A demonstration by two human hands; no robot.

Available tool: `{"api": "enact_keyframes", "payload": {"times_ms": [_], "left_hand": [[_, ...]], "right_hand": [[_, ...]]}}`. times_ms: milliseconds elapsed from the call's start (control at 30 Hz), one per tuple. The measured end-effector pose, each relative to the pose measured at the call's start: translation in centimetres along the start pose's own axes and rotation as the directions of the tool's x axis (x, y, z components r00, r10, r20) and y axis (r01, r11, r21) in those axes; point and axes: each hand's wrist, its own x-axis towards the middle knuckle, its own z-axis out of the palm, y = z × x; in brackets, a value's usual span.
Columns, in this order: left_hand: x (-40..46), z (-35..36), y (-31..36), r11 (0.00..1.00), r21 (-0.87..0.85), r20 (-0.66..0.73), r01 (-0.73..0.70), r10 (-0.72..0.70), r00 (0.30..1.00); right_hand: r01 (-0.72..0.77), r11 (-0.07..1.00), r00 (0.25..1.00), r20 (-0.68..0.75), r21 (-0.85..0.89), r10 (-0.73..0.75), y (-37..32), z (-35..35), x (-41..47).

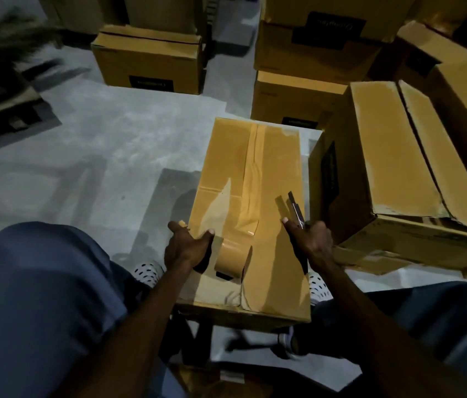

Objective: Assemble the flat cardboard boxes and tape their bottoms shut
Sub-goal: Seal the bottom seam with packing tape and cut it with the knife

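A brown cardboard box (226, 173) stands bottom-up on the floor between my knees. A strip of brown tape (251, 179) runs along its middle seam from the far edge toward me. The tape roll (230, 261) rests on the box near the strip's near end, still joined to it. My left hand (187, 244) lies on the box's left edge, thumb against the roll and fingers over the side. My right hand (311, 239) holds a utility knife (295, 206) near the right edge, blade pointing away from me.
Several assembled boxes surround me: one lying tilted at the right (398, 168), one behind the taped box (292, 96), a stack at the back right (321, 44), and one at the back left (149, 58). Grey floor (97, 139) lies open at the left. Flattened cardboard (370, 259) sits beside my right wrist.
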Motion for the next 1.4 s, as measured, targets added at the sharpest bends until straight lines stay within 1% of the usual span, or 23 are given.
{"api": "enact_keyframes", "payload": {"times_ms": [33,100,233,300,433,533,567,600,667,733,767,800,833,867,900,933,967,1033,1067,1133,1267,1333,1400], "left_hand": [[0.1,0.1,0.2,0.999,0.041,-0.038,-0.031,0.032,0.999],[0.5,0.1,1.1,0.995,0.062,-0.112,-0.084,0.091,0.99],[2.5,0.2,3.5,0.983,0.009,-0.181,-0.182,0.18,0.967],[3.8,0.3,4.4,0.975,-0.011,-0.2,-0.223,0.217,0.955],[5.7,0.9,4.3,0.971,-0.021,-0.194,-0.239,0.231,0.953],[6.7,1.1,3.9,0.98,-0.077,-0.131,-0.181,0.17,0.977],[6.9,1.1,4.0,0.981,-0.105,-0.113,-0.162,0.15,0.982],[6.8,1.0,4.2,0.98,-0.123,-0.113,-0.154,0.141,0.984],[6.3,1.0,4.9,0.964,-0.145,-0.214,-0.222,0.189,0.958],[5.1,1.2,6.1,0.918,-0.224,-0.317,-0.329,0.25,0.915],[4.5,1.2,6.9,0.898,-0.278,-0.305,-0.341,0.254,0.918],[4.1,1.4,7.6,0.893,-0.319,-0.254,-0.319,0.243,0.936],[3.7,1.6,8.2,0.897,-0.337,-0.181,-0.286,0.237,0.955],[3.5,1.7,8.7,0.903,-0.342,-0.1,-0.262,0.242,0.965],[3.1,1.9,9.0,0.902,-0.35,-0.022,-0.252,0.26,0.965],[2.8,2.1,9.1,0.898,-0.365,0.045,-0.245,0.28,0.959],[2.3,2.3,9.2,0.89,-0.388,0.096,-0.238,0.296,0.95],[1.3,2.7,8.7,0.868,-0.449,0.144,-0.212,0.305,0.941],[0.8,3.0,8.3,0.851,-0.486,0.152,-0.198,0.305,0.94],[-0.7,3.6,7.6,0.82,-0.533,0.13,-0.209,0.323,0.937],[-4.7,5.4,5.8,0.787,-0.541,0.074,-0.298,0.397,0.915],[-6.9,5.9,4.3,0.788,-0.51,-0.002,-0.344,0.399,0.917],[-8.3,5.9,2.9,0.793,-0.487,-0.11,-0.367,0.361,0.926]], "right_hand": [[0.012,1.0,1.0,-0.019,0.012,-0.012,-0.1,0.1,0.2],[0.019,1.0,0.998,-0.054,0.01,-0.019,-0.8,0.2,0.9],[0.056,0.998,0.993,-0.101,-0.015,-0.057,-3.2,-0.3,3.2],[0.098,0.995,0.99,-0.096,-0.021,-0.099,-4.2,-0.5,4.5],[0.155,0.985,0.987,-0.035,-0.076,-0.158,-5.1,-0.1,6.5],[0.17,0.965,0.985,0.019,-0.2,-0.17,-5.3,0.1,7.4],[0.164,0.949,0.984,-0.017,-0.268,-0.175,-5.5,0.0,7.3],[0.146,0.933,0.978,-0.092,-0.33,-0.186,-5.9,-0.1,7.1],[0.144,0.919,0.933,-0.259,-0.368,-0.25,-7.0,-0.3,6.9],[0.205,0.918,0.886,-0.335,-0.341,-0.322,-8.5,-0.1,6.9],[0.237,0.917,0.883,-0.324,-0.319,-0.341,-9.0,0.3,7.3],[0.263,0.92,0.898,-0.275,-0.289,-0.343,-9.7,0.7,7.7],[0.277,0.929,0.928,-0.184,-0.245,-0.325,-10.5,1.2,8.0],[0.271,0.945,0.957,-0.052,-0.183,-0.284,-11.1,1.7,8.5],[0.26,0.954,0.965,0.086,-0.15,-0.249,-11.7,2.3,8.7],[0.259,0.949,0.953,0.204,-0.179,-0.222,-12.0,2.8,9.0],[0.276,0.925,0.939,0.278,-0.262,-0.201,-12.0,3.3,9.2],[0.316,0.841,0.936,0.292,-0.44,-0.198,-11.4,4.3,9.4],[0.327,0.817,0.938,0.268,-0.475,-0.22,-11.1,4.6,9.4],[0.337,0.806,0.94,0.215,-0.486,-0.264,-10.4,4.9,9.0],[0.356,0.786,0.933,0.15,-0.505,-0.326,-9.7,5.4,7.8],[0.366,0.778,0.928,0.137,-0.51,-0.347,-9.6,5.3,7.3],[0.365,0.772,0.927,0.125,-0.52,-0.354,-9.7,5.1,7.0]]}}
